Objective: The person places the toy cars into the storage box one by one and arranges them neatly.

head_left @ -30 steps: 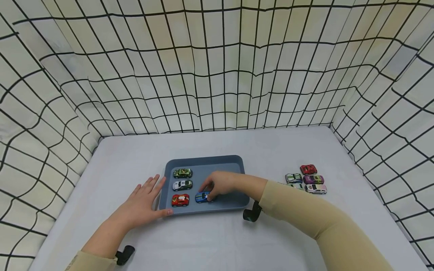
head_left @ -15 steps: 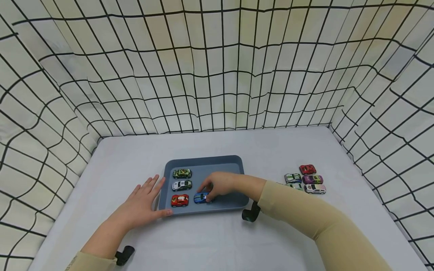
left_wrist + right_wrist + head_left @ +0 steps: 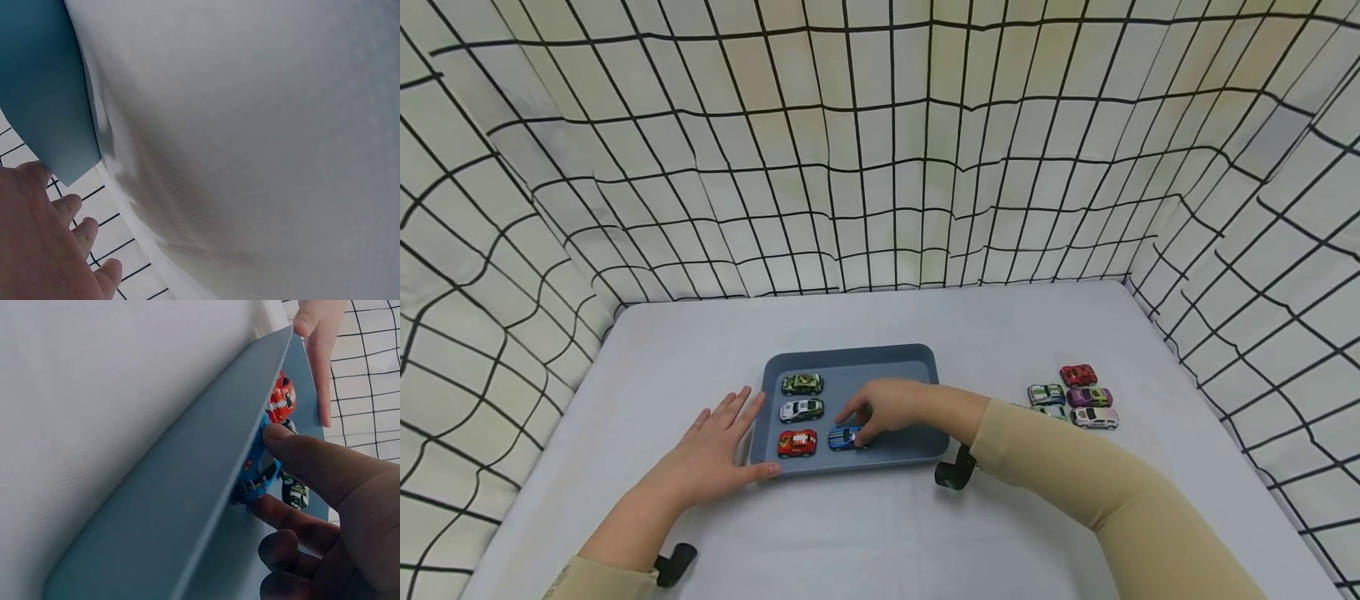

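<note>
A blue-grey tray (image 3: 850,352) lies on the white-covered table. My right hand (image 3: 889,407) reaches into it and holds a blue toy car (image 3: 844,438) between thumb and index finger. In the right wrist view, the thumb is at one end of the blue car (image 3: 252,474) and the index finger at the other. To its left stand a red toy car (image 3: 797,443), a white-and-black one (image 3: 801,410) and a green patterned one (image 3: 802,384) in a column. With fingers spread, my left hand (image 3: 715,450) rests at the tray's left edge, thumb at the near corner.
Several more toy cars stand grouped on the table to the right of the tray, among them a red one (image 3: 1078,375), a purple one (image 3: 1089,397) and a white-and-pink one (image 3: 1094,418). White walls with a black grid (image 3: 880,192) enclose the table's back and sides.
</note>
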The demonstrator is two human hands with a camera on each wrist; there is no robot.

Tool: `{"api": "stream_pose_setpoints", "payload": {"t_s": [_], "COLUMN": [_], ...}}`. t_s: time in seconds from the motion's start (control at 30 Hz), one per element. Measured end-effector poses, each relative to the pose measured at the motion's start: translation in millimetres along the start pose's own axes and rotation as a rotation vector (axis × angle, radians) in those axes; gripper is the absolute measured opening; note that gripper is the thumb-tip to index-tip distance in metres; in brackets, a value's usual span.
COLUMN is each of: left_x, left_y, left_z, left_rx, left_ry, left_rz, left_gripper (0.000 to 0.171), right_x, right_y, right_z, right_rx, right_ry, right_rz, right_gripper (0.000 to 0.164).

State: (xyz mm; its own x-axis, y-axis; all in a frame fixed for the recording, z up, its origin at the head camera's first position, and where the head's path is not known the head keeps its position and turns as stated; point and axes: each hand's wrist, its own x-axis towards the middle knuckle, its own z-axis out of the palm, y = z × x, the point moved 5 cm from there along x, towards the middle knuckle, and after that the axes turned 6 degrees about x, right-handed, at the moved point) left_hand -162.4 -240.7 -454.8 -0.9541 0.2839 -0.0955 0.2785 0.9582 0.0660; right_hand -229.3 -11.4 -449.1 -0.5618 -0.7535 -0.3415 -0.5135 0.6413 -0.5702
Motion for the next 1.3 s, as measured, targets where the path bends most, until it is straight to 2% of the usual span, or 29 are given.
{"api": "stream_pose_setpoints", "payload": {"t_s": [0.27, 0.4, 0.77, 1.03, 1.3], "left_x": [-1.3, -1.4, -0.5, -1.5, -2.3], "left_y": [2.8, 3.0, 1.0, 1.5, 2.8], "left_z": [-2.1, -2.3, 2.4, 1.4, -1.8], "left_rx": [-0.019, -0.023, -0.022, -0.028, -0.022], "left_ry": [0.004, 0.003, 0.003, 0.006, 0.01], "left_rz": [0.0, -0.004, -0.008, -0.006, -0.004], "left_gripper": [0.109, 0.108, 0.109, 0.109, 0.109], "right_x": [-6.9, -12.2, -29.4, -52.8, -85.2], "right_y": [1.6, 5.2, 17.9, 32.4, 63.1], "right_z": [-8.9, -16.5, -40.5, -55.6, -66.3], "right_rx": [0.057, 0.113, 0.143, 0.17, 0.215], "right_ry": [-0.002, 0.016, 0.091, 0.138, 0.179], "right_rz": [-0.036, -0.055, -0.071, -0.042, 0.01], "right_gripper": [0.041, 0.041, 0.042, 0.036, 0.035]}}
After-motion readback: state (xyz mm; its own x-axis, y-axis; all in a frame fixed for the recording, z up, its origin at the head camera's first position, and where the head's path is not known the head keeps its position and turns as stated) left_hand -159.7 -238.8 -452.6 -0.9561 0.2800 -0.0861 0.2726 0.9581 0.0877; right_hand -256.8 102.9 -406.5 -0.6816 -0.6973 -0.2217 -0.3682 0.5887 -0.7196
